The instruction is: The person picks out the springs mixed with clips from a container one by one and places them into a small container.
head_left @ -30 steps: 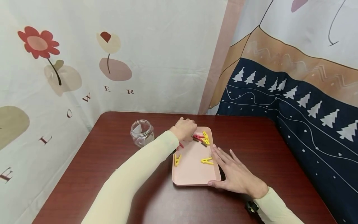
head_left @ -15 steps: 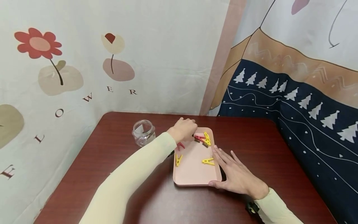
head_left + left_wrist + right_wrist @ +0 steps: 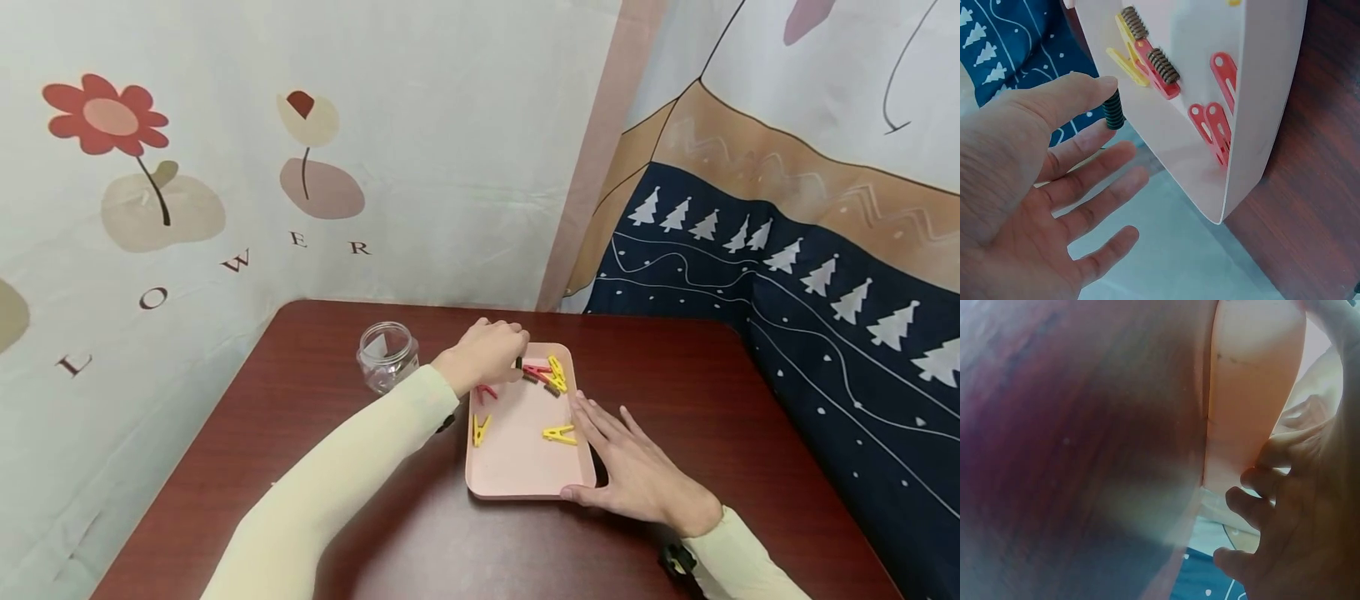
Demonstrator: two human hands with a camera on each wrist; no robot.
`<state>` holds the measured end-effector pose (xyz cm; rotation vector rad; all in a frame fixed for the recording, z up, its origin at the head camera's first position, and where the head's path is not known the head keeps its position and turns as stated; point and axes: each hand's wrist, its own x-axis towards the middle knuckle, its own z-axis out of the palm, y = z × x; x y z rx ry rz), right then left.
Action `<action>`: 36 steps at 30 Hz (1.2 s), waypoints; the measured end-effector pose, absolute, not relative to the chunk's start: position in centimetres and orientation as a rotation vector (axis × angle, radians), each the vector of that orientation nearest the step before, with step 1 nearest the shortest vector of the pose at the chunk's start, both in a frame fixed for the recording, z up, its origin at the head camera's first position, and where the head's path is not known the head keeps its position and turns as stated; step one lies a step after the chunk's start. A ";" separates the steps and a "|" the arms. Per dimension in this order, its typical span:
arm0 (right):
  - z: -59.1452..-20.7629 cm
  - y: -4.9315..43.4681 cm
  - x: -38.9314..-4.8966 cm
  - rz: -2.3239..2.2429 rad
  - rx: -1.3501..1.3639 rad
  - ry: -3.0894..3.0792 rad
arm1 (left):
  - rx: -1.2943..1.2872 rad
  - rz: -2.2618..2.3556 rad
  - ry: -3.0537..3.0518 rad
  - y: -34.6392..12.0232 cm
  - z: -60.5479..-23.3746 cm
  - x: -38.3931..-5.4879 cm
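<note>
The left hand (image 3: 487,353) pinches a dark green coil (image 3: 1114,111) between thumb and index finger near the pink tray's (image 3: 517,471) far end, its other fingers spread. The right hand (image 3: 636,468) rests, fingers extended, against the tray's right side. Red clips (image 3: 1222,79) and yellow clips (image 3: 553,432) lie inside; a clear jar (image 3: 387,360) stands left.

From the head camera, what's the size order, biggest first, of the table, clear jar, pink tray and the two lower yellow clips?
1. Table
2. Pink tray
3. Clear jar
4. Left yellow clip and right yellow clip: too alike to rank apart.
</note>
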<state>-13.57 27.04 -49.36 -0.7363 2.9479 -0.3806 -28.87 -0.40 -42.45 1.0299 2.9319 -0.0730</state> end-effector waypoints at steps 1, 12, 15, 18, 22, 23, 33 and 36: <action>-49.4 27.1 -13.6 -0.380 -0.736 2.948 | 1.036 -0.060 2.937 -0.5 -42.4 -28.7; -49.3 27.1 -13.4 -0.403 -0.749 2.964 | 1.074 0.023 3.013 -1.6 -41.8 -27.1; -49.4 27.0 -13.4 -0.412 -0.740 2.958 | 1.069 0.049 3.029 -2.0 -41.4 -26.6; -49.4 27.1 -13.4 -0.414 -0.738 2.953 | 1.063 0.094 3.043 -2.4 -41.2 -26.0; -49.4 27.0 -13.3 -0.415 -0.731 2.948 | 1.066 0.151 3.075 -3.2 -41.1 -25.5; -49.4 27.0 -13.3 -0.413 -0.731 2.948 | 1.070 0.164 3.083 -3.4 -41.0 -25.4; -49.4 27.1 -13.3 -0.417 -0.714 2.940 | 1.108 0.260 3.186 -6.0 -40.8 -24.8; -49.4 27.1 -13.4 -0.420 -0.715 2.938 | 1.103 0.294 3.226 -7.0 -40.9 -24.6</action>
